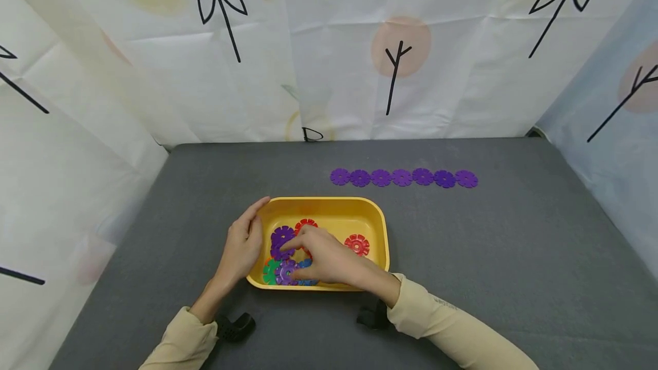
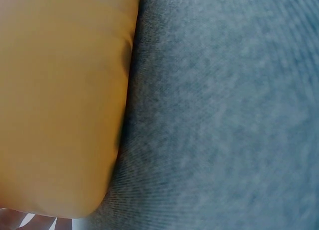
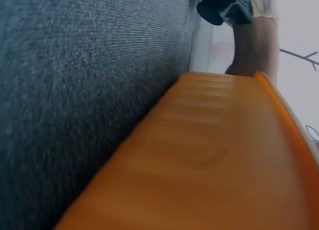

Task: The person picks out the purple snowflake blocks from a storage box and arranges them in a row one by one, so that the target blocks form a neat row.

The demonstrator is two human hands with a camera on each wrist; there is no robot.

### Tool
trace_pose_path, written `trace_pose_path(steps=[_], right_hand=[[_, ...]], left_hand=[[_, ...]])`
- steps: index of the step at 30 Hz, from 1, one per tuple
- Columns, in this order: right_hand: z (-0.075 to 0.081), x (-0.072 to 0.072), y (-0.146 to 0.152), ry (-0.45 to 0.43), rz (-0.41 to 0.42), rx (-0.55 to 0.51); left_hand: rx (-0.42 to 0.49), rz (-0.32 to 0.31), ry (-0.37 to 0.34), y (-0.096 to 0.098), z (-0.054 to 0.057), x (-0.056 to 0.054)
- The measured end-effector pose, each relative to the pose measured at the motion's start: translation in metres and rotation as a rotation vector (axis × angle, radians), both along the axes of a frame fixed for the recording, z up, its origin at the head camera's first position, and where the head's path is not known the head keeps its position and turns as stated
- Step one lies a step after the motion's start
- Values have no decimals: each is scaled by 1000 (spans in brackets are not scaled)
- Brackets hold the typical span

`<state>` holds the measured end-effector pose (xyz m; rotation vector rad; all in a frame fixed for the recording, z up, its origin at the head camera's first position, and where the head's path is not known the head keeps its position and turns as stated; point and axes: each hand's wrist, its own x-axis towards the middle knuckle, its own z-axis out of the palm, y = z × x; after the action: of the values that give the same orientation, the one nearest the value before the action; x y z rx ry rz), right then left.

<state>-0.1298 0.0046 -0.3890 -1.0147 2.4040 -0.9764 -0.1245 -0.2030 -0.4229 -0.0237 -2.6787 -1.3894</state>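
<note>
In the head view, a yellow tray (image 1: 329,204) holds several flower-shaped plastic discs. My left hand (image 1: 241,247) rests against the tray's left side, its index finger stretched along the rim near the far corner. Inside the tray, my right hand (image 1: 329,256) has its index finger over a purple disc (image 1: 282,234) and its thumb at a lower purple disc (image 1: 285,272), with a gap between them. Around these lie a green disc (image 1: 269,271), a blue disc (image 1: 307,282) and a red disc (image 1: 306,224), partly covered. Another red disc (image 1: 357,244) lies to the right.
A row of several purple discs (image 1: 402,177) lies on the grey table (image 1: 488,244) beyond the tray. Patterned white cloth (image 1: 339,73) hangs behind and at both sides. Black wrist devices (image 1: 235,327) sit under both wrists. Both wrist views mostly show the tray's outer wall (image 3: 199,155).
</note>
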Motion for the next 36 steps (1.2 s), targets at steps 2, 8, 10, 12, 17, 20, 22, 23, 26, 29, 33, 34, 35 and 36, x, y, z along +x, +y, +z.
trace_pose_path(steps=[2,8,10,12,17,20,22,23,26,29,33,34,35,36], right_hand=[[-2,-1,-4,0,12,16],[-7,-3,-13,54,61,127],[-9,-3,-14,60,71,174],[-9,-2,-15,65,76,208],[-9,-2,-16,71,68,261],[-8,-1,-17,79,73,282],[-9,-1,-17,87,80,281],[-9,-1,-17,96,86,279],[-9,-2,-17,115,104,265],[-10,-3,-17,119,126,246],[-10,-4,-17,82,123,203],[-11,-5,-16,71,117,191],[-11,-5,-15,58,109,179],[-11,-5,-15,49,104,167]], left_hand=[[3,-1,0,0,0,0],[7,0,6,0,0,0],[6,1,9,0,0,0],[7,0,11,0,0,0],[13,3,12,0,1,0],[15,2,12,-1,1,0],[15,-1,12,-1,1,0],[16,-2,11,-2,1,0],[19,-6,10,-2,0,0],[22,-11,9,-2,0,0],[18,-11,12,-2,0,0],[18,-10,13,-2,0,0],[18,-9,14,-1,0,0],[17,-8,15,-1,0,0]])
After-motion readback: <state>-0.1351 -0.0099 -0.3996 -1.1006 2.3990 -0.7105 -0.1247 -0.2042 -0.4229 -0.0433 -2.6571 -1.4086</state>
